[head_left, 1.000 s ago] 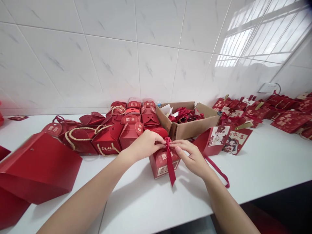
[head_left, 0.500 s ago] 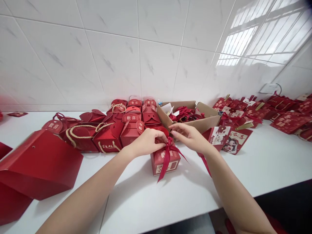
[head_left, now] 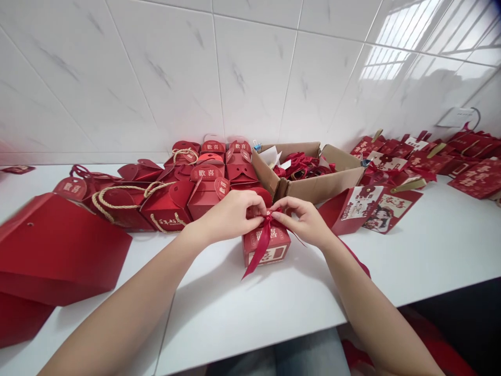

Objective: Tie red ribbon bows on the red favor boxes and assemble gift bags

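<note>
A small red gift box (head_left: 267, 248) with gold print stands on the white table in front of me. On its top sits a dark red ribbon (head_left: 261, 245), tied in the middle, with one tail hanging down the front and over the lower edge. My left hand (head_left: 239, 215) pinches the ribbon at the left of the knot, finger and thumb together. From the right, my right hand (head_left: 303, 219) pinches the ribbon close to the knot. The fingers partly hide the loops and the top of the box.
Behind my left hand stand several red boxes (head_left: 207, 172), some with rope handles. An open cardboard box (head_left: 324, 185) holds red ribbons and paper. Large red boxes (head_left: 66, 250) fill the left side. More red bags (head_left: 479, 177) line the wall at right.
My right hand has moved left and down to the knot and now pinches the ribbon. The left hand keeps its hold. The camera view has tilted down slightly.
</note>
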`<state>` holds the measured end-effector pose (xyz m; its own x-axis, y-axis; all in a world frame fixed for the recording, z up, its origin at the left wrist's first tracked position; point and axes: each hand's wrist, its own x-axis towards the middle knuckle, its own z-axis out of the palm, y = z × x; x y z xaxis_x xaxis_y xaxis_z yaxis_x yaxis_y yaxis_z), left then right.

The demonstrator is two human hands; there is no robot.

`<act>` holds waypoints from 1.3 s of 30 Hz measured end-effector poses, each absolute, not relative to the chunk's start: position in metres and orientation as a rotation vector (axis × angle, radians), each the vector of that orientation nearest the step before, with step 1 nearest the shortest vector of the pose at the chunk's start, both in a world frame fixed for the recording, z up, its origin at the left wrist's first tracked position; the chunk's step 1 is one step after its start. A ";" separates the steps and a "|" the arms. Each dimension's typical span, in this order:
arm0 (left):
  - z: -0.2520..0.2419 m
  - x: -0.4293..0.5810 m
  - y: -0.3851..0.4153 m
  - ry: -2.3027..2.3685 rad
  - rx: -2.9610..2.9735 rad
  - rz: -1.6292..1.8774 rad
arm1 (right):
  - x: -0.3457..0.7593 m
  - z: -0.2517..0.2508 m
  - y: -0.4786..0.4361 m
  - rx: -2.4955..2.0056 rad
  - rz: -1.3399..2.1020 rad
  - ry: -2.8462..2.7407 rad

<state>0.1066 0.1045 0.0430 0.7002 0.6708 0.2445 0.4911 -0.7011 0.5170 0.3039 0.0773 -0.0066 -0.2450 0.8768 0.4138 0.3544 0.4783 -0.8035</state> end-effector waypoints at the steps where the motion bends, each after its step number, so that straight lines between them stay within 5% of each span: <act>1: 0.043 0.107 0.105 0.901 2.487 0.590 | 0.302 -0.009 0.076 -1.031 0.675 -1.805; 23: 0.037 0.101 0.112 0.842 2.597 0.417 | 0.301 -0.018 0.071 -0.904 0.431 -2.050; 39: 0.038 0.102 0.113 0.912 2.388 0.306 | 0.306 -0.026 0.076 -0.943 0.793 -1.754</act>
<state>0.1016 0.1132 0.0384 0.7428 0.6694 0.0133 0.5416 -0.6124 0.5759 0.3056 0.0763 -0.0261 -0.2439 0.8658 0.4368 0.2441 0.4907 -0.8364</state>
